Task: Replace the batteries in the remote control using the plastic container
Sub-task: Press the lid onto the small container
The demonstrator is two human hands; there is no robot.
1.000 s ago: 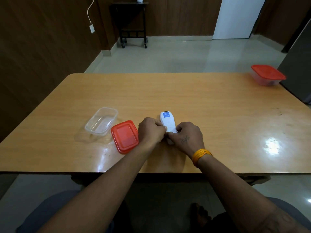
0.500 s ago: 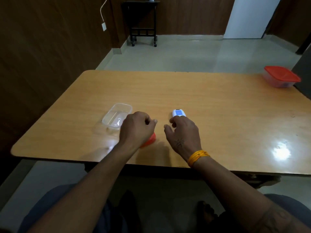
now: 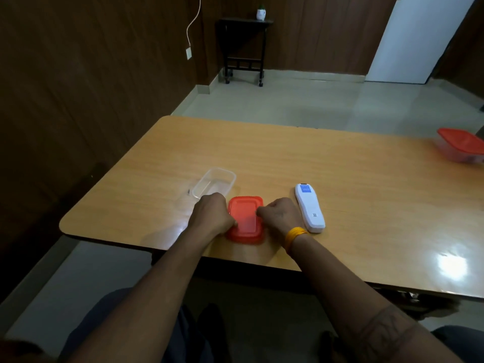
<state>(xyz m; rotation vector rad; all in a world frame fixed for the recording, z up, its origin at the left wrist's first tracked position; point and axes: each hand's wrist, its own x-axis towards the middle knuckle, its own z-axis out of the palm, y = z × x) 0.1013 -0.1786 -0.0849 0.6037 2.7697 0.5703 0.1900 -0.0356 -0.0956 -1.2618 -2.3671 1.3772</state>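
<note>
Shifting off the remote (image 3: 309, 208): 1 s ago both hands were on it, now it lies alone on the table (image 3: 366, 195), back face up, just right of the R hand, not touched. Battery cover looks shut, so my read is the swap is done & the closing-up step has begun.

L hand (image 3: 209, 218) & R hand (image 3: 281, 218) now sit at either side of the red lid (image 3: 245, 220), which lies flat near the table's front edge. Fingers curled on both, tips at the lid's edges; L thumb on its left rim. Gripping vs. just touching: can't tell for sure, looks like a pinch each side.

Clear container (image 3: 214, 183) just behind-left of lid, open, seems empty; no batteries visible inside, though clear walls & glare make that hard to confirm. Second lidded container (image 3: 461, 148) at far R, closed, contents not readable.
</note>
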